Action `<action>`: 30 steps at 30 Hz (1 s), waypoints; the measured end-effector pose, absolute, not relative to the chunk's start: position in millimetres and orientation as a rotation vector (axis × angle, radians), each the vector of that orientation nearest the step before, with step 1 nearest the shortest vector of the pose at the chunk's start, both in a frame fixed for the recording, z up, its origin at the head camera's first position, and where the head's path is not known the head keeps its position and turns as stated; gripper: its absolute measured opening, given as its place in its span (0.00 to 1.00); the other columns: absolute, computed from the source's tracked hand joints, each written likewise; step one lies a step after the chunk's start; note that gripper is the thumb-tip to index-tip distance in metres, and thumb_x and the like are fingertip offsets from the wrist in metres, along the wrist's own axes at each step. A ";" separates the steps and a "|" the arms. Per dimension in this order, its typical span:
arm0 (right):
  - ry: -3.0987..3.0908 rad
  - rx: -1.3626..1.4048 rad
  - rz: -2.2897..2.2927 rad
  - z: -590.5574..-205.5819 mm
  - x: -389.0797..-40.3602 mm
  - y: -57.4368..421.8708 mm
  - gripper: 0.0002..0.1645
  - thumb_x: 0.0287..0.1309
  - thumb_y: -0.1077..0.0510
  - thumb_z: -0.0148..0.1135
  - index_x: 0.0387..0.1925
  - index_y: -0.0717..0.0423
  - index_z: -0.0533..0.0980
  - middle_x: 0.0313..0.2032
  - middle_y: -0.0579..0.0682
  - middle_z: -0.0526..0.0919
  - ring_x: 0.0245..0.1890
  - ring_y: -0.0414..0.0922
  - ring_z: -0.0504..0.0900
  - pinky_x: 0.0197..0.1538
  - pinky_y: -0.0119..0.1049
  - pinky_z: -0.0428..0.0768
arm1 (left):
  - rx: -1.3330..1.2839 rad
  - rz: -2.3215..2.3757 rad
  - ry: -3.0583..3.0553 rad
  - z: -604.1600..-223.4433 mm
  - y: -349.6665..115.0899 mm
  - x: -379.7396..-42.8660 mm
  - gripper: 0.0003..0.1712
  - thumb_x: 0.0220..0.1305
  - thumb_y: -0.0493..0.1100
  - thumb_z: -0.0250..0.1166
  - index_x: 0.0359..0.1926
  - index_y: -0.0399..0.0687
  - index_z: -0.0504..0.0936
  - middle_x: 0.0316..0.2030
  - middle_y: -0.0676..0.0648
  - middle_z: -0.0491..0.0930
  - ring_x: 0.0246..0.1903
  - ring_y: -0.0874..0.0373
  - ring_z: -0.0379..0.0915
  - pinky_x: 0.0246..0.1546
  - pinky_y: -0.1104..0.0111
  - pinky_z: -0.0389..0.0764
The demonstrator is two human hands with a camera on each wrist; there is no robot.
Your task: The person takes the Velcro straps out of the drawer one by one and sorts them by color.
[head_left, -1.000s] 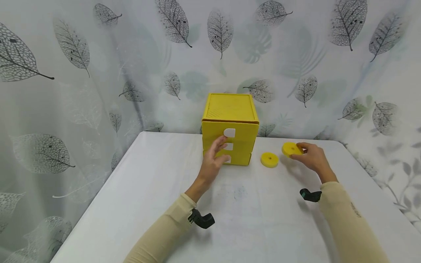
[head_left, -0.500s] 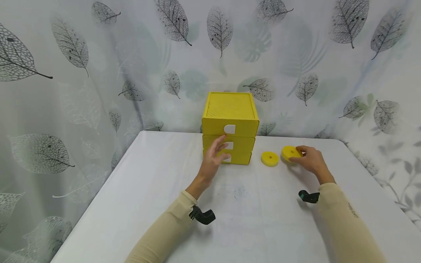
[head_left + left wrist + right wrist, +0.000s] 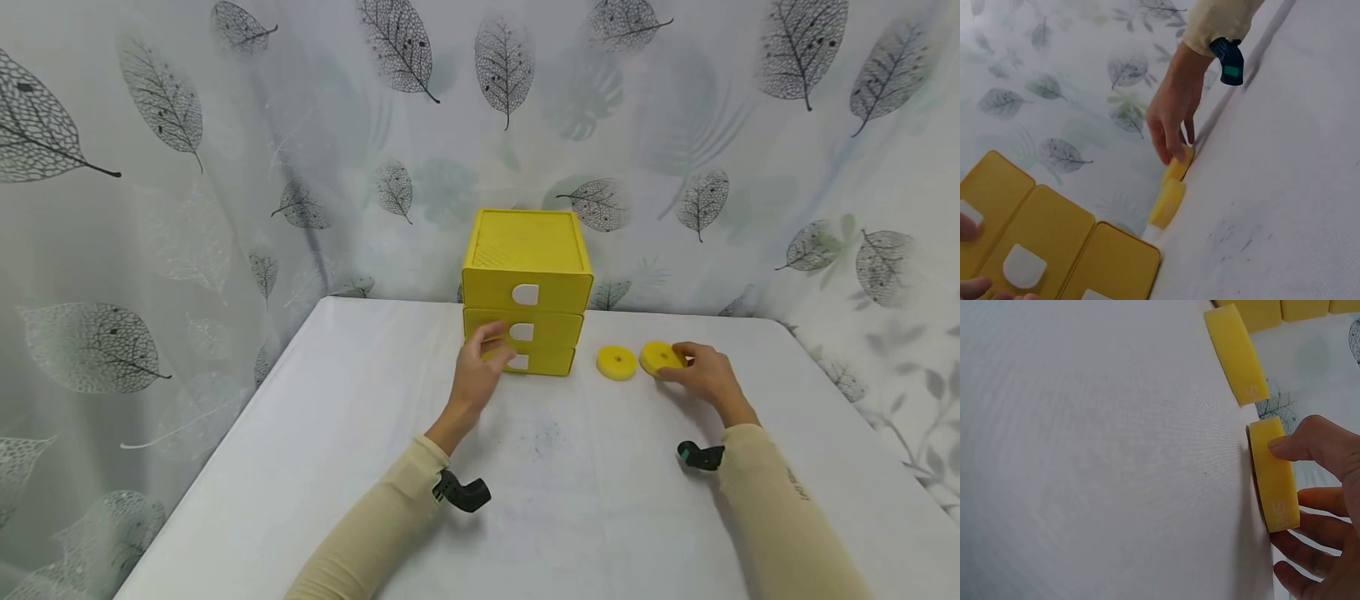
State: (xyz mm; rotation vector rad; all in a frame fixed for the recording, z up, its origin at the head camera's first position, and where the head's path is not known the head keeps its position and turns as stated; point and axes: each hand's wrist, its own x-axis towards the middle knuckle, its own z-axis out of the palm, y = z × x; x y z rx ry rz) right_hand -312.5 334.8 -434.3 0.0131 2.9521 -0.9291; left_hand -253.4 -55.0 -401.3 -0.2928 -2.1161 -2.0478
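Head view: the right hand (image 3: 707, 375) pinches a yellow disc (image 3: 655, 359) at or just above the table (image 3: 570, 508), three o'clock from a second disc (image 3: 617, 364). Loosely curved, the left hand (image 3: 472, 379) seems to hold nothing, at seven o'clock from the drawers (image 3: 555, 288). Likely step: setting down, calling for a level release. Pale letters (image 3: 1280, 514) start "Sk"; the rest is unclear.

bench (image 3: 600, 517): white top, rounded far corners, faint bluish smudges (image 3: 546, 440) mid-surface | backdrop (image 3: 337, 117): pale grey-white sheeting beyond the far, left and right edges | print: dark skeleton leaves (image 3: 505, 71), faint green fronds (image 3: 592, 102) | shaded fold (image 3: 313, 250) behind the far-left corner | light: diffuse, soft shadows across the bench
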 end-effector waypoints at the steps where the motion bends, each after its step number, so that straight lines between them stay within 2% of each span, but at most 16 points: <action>1: 2.952 0.013 -0.930 -434.5 -312.6 334.7 0.48 0.64 0.46 0.70 0.71 0.76 0.63 0.64 0.75 0.69 0.58 0.69 0.70 0.62 0.63 0.73 | -0.292 -2.038 -2.125 -401.8 -55.1 -253.9 0.28 0.67 0.37 0.62 0.67 0.38 0.75 0.64 0.43 0.74 0.62 0.47 0.71 0.59 0.53 0.77; 10: 2.939 0.014 -0.916 -433.2 -313.4 331.8 0.49 0.65 0.44 0.69 0.72 0.73 0.62 0.65 0.76 0.66 0.61 0.71 0.68 0.63 0.66 0.71 | -0.351 -2.102 -2.148 -407.6 -57.4 -260.1 0.33 0.65 0.36 0.63 0.71 0.35 0.72 0.65 0.38 0.73 0.64 0.43 0.70 0.60 0.55 0.76; 15: 3.059 -0.026 -0.953 -422.6 -309.5 318.3 0.44 0.67 0.43 0.67 0.69 0.71 0.65 0.67 0.77 0.65 0.63 0.74 0.67 0.61 0.69 0.71 | -0.362 -2.159 -2.132 -410.6 -59.0 -263.4 0.33 0.66 0.35 0.62 0.71 0.33 0.70 0.66 0.38 0.73 0.65 0.42 0.69 0.61 0.56 0.75; 22: 3.244 -0.098 -1.210 -394.1 -294.6 274.6 0.34 0.68 0.50 0.66 0.66 0.68 0.72 0.68 0.69 0.69 0.65 0.69 0.69 0.63 0.67 0.71 | -0.410 -2.251 -2.122 -415.5 -59.1 -265.6 0.31 0.69 0.36 0.60 0.71 0.31 0.68 0.64 0.33 0.72 0.61 0.40 0.71 0.61 0.48 0.75; 27: 3.278 -0.235 -1.433 -371.4 -284.2 244.4 0.31 0.67 0.53 0.68 0.66 0.66 0.74 0.70 0.64 0.70 0.67 0.65 0.70 0.64 0.63 0.71 | -0.441 -2.325 -2.085 -417.1 -58.3 -266.4 0.31 0.72 0.36 0.58 0.72 0.30 0.66 0.65 0.33 0.72 0.59 0.43 0.73 0.58 0.55 0.78; 30: 3.275 -0.307 -1.522 -360.0 -278.2 226.8 0.31 0.67 0.55 0.69 0.66 0.65 0.75 0.71 0.61 0.70 0.67 0.63 0.71 0.65 0.62 0.72 | -0.449 -2.368 -2.050 -417.4 -58.1 -266.4 0.31 0.72 0.35 0.57 0.73 0.28 0.64 0.65 0.31 0.71 0.59 0.41 0.74 0.57 0.57 0.79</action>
